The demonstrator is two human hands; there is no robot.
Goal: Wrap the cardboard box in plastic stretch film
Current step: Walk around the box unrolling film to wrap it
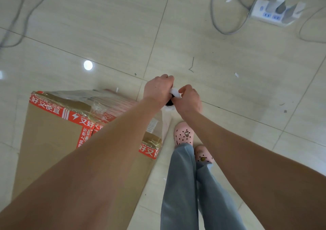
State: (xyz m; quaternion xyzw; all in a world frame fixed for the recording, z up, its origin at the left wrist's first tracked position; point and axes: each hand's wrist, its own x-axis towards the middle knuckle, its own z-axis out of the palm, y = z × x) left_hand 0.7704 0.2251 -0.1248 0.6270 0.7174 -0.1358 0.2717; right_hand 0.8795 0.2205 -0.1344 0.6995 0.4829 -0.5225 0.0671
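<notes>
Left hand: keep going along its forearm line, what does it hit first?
Likely only floor tile; the left hand grips the film roll, and the right hand sits beside that line. Depth unclear.

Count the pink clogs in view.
2. One pink perforated rubber clog beside the red-taped brown cardboard box; the second clog nearer the wearer; grey trouser legs hide both heels.

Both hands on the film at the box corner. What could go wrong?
Left hand and right hand grip bunched white plastic stretch film; roped, it might snap or cover the brown cardboard box poorly. Grey cables and a white power strip ahead could trip a walk-around.
</notes>
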